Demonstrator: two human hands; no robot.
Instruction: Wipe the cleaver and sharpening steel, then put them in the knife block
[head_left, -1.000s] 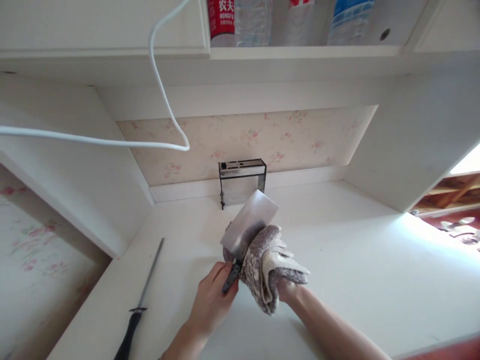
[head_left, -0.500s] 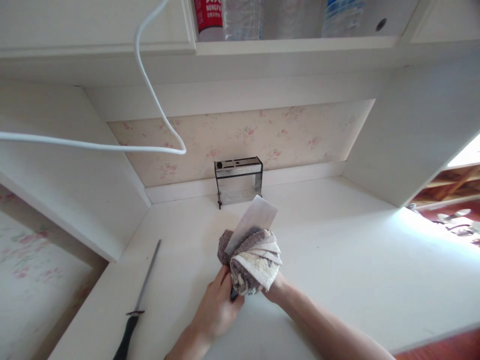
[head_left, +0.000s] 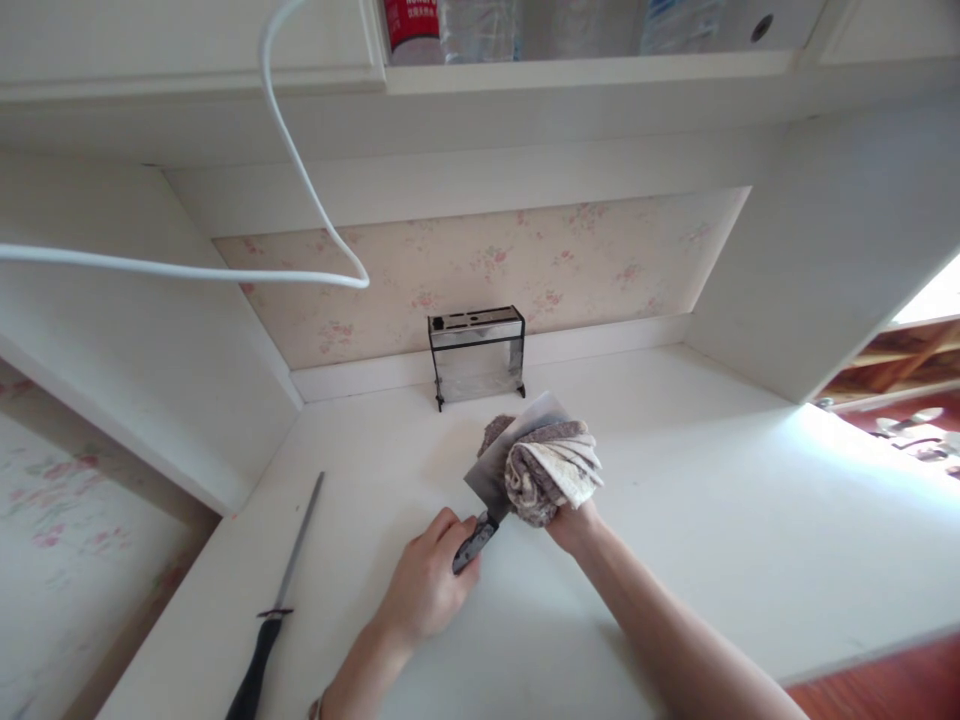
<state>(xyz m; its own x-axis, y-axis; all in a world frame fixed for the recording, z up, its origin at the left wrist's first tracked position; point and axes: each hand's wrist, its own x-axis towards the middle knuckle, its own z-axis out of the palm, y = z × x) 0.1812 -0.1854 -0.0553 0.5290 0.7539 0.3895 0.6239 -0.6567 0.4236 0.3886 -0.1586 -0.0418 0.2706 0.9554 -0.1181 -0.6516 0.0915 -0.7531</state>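
In the head view my left hand [head_left: 433,578] is closed around the black handle of a cleaver [head_left: 491,475], whose wide blade slants up and to the right. A bunched brown and cream towel [head_left: 559,465] is folded over the blade, with cloth on both sides of it. My right hand [head_left: 571,527] grips the towel from below and behind; most of its fingers are hidden by the cloth. The blade's tip pokes out beyond the towel, and its heel shows bare near the handle.
A honing steel [head_left: 289,565] with a black handle lies on the white counter [head_left: 712,500] at left. Against the back wall stands a metal knife rack [head_left: 478,355]. A white cable [head_left: 300,170] hangs in front. Bottles [head_left: 480,30] stand on the shelf above.
The towel and my right hand have moved up and right along the blade, baring the part near the handle. My left hand still holds the cleaver, slightly lower left of the cloth.
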